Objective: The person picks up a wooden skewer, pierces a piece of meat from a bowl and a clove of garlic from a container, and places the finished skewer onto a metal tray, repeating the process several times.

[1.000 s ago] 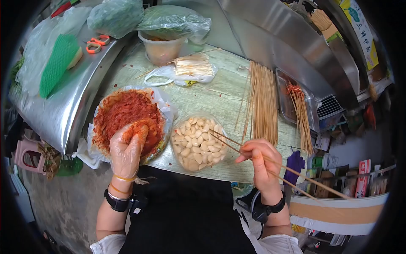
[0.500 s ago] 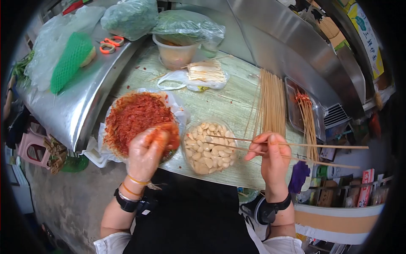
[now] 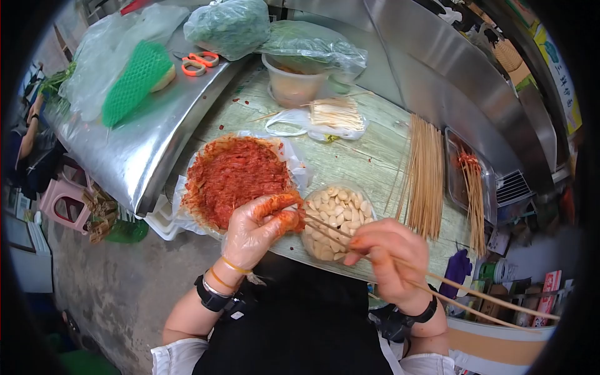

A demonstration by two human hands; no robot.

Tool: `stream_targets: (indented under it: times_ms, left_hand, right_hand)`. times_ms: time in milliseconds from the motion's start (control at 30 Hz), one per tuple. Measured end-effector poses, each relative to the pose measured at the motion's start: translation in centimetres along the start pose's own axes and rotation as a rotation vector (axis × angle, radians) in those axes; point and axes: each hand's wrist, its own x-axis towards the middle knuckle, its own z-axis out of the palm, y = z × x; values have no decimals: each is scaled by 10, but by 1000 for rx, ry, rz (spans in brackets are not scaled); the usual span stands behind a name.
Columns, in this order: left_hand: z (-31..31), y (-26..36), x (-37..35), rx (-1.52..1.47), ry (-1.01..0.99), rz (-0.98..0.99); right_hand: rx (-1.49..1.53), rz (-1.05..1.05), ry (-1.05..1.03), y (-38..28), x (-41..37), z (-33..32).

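Right hand (image 3: 397,256) is pinching two skewers (image 3: 494,297) by the table's front edge (image 3: 362,270); left hand (image 3: 250,228), pinching red mince (image 3: 300,216), is hiding their tips.

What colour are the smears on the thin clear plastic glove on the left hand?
The clear plastic glove is smeared orange-red; the head view shows it best.

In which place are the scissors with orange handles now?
In the head view, the scissors lie at upper left on the metal surface, just right of the green net.
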Motion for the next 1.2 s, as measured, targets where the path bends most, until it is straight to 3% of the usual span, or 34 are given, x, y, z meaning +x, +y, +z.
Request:
stream_targets:
  times_ms: [133, 200, 267, 333, 400, 1200]
  left_hand:
    - [-6, -11, 4, -235, 43, -1]
    - [-6, -10, 6, -448, 26, 19]
    - [-6, -11, 7, -459, 28, 20]
    - [-5, -12, 8, -472, 30, 23]
    - [-2, -12, 9, -595, 55, 32]
    - [2, -24, 10, -748, 60, 75]
  right_hand:
    - [155, 24, 206, 8, -12, -3]
    - [177, 14, 222, 16, -19, 4]
    - [195, 7, 242, 19, -20, 9]
    - [-43, -59, 216, 18, -18, 15]
    - [-50, -67, 212, 18, -22, 17]
    - [-107, -125, 183, 25, -19, 27]
